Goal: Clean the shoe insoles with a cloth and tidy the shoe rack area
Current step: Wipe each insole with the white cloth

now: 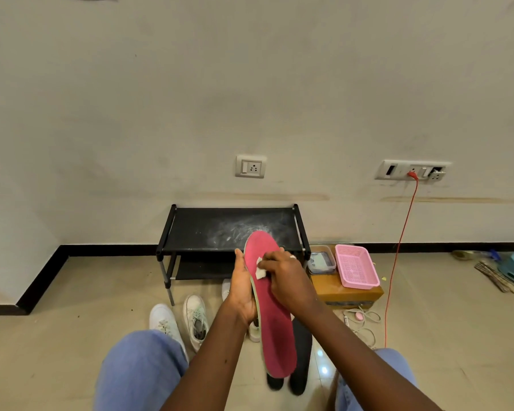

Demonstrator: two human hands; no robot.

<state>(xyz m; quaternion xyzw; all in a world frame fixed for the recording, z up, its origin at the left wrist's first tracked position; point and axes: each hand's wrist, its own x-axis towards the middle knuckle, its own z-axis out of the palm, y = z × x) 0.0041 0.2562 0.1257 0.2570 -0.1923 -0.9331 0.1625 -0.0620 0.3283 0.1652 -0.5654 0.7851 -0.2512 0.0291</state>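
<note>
A long pink-red insole (275, 327) stands nearly upright in front of me, toe end up. My left hand (243, 289) grips its left edge from behind, near the middle. My right hand (288, 275) pinches a small white cloth (260, 269) and presses it against the upper face of the insole. Behind them stands the black two-tier shoe rack (208, 229), its top shelf smeared with white dust. A pair of white sneakers (195, 320) lies on the floor in front of the rack.
Dark insoles or soles (301, 363) lie on the floor under the pink one. A brown box (336, 289) right of the rack carries a pink basket (356, 266) and a clear container (321, 259). A red cable (395, 262) hangs from the wall socket. My knees frame the bottom.
</note>
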